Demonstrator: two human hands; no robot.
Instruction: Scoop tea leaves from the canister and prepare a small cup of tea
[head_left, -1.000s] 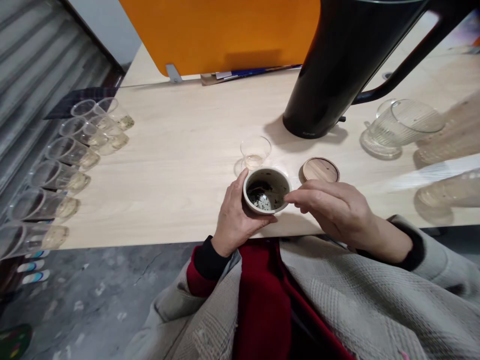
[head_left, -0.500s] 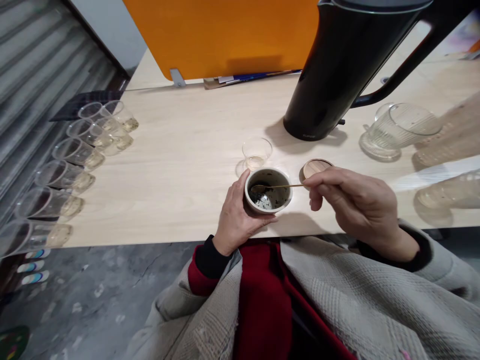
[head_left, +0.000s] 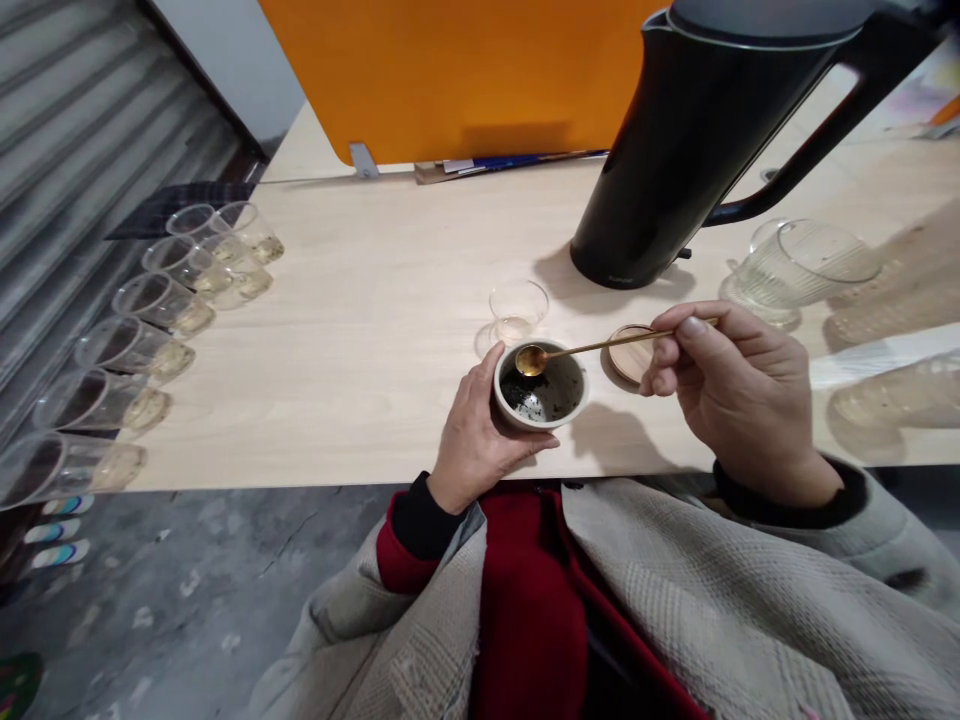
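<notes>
Fingers and thumb of my left hand (head_left: 480,430) wrap round a pale ceramic jar (head_left: 541,422), tilted so its inside shows. Dark bits like loose tea leaves (head_left: 517,390) cling to its bottom and wall. My right hand (head_left: 739,395) pinches the thin handle of a gold spoon (head_left: 532,361), whose bowl is over the jar's opening; whether it carries any leaves I cannot tell. Just beyond the jar stands a small clear plastic cup (head_left: 517,310). A round wooden lid (head_left: 630,352) lies beneath the spoon's handle, partly behind my right fingers.
A tall black kettle (head_left: 667,160) stands at the back right. Ribbed glass cup (head_left: 814,265) and stacked plastic cups (head_left: 892,395) are at the right. Several clear cups (head_left: 139,350) with bits in them line the left edge. An orange divider (head_left: 465,80) rises behind.
My right hand has moved up and right, lifting the spoon's bowl from inside the jar to above its opening. My left hand keeps its hold on the jar.
</notes>
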